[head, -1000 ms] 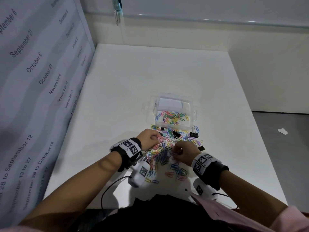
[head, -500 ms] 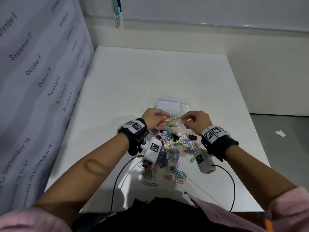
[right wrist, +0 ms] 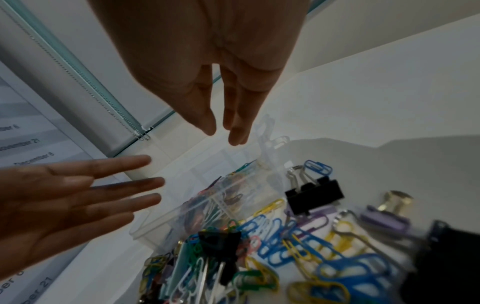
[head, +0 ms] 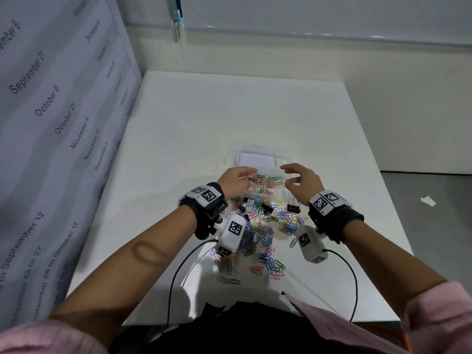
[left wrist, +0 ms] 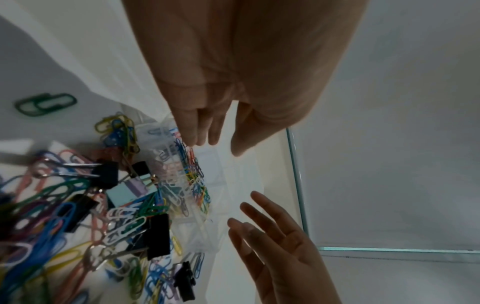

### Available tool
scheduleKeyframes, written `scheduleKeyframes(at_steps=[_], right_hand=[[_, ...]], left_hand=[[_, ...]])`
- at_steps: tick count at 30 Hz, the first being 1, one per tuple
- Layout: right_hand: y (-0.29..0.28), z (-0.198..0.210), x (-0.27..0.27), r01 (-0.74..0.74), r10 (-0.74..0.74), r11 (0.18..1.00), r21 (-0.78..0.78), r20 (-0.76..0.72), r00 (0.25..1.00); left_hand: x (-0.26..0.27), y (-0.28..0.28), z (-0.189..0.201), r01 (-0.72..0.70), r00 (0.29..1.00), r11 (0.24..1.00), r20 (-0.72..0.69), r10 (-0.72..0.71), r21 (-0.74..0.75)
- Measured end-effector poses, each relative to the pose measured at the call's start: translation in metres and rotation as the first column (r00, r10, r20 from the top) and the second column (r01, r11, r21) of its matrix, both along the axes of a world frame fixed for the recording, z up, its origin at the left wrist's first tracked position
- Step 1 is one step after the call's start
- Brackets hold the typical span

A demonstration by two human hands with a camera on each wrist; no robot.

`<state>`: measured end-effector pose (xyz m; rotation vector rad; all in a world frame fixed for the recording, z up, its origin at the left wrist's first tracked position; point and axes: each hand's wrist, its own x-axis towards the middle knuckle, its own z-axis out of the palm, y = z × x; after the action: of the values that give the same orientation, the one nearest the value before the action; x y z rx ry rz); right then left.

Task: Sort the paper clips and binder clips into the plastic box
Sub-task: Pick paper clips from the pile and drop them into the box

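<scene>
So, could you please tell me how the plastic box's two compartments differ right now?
The near compartment of the plastic box is full of coloured paper clips, while the far compartment shows only its pale bottom. Both hands hover above the near one; nothing hovers over the far one. Both compartments are clear-walled and uncovered.

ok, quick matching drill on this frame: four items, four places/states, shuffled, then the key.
Items
1. left hand
2. box
3. black binder clip
4. paper scrap

Places/states
A. on the floor, right of the table
B. on the table, holding coloured paper clips
C. open, over the box's left side
D. on the table, near side of the box, under the right wrist

Pairs: 1-C, 2-B, 3-D, 4-A
</scene>
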<state>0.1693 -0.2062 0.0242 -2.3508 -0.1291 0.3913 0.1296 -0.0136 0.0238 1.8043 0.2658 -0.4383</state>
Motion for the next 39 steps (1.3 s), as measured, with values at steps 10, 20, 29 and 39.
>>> scheduleKeyframes(at_steps=[10, 20, 29, 39], right_hand=[[-0.021, -0.019, -0.028, -0.158, 0.131, 0.956, -0.247, -0.122, 0.984], [-0.003, -0.034, -0.046, -0.395, 0.369, 0.850, -0.348, -0.141, 0.919], [0.015, -0.040, -0.048, -0.479, 0.455, 0.811, -0.337, -0.152, 0.878], [-0.014, -0.036, -0.048, -0.452, 0.408, 0.826, -0.337, -0.195, 0.892]], left_hand=[[-0.019, -0.006, -0.021, 0.356, 0.924, 0.855, -0.006, -0.382, 0.377], [-0.038, -0.008, -0.032, 0.581, 0.750, 0.534, -0.150, -0.644, 0.615], [-0.043, 0.000, -0.040, 0.472, 0.853, 0.639, -0.133, -0.504, 0.607], [-0.047, 0.012, -0.046, 0.431, 0.881, 0.691, -0.103, -0.462, 0.581]])
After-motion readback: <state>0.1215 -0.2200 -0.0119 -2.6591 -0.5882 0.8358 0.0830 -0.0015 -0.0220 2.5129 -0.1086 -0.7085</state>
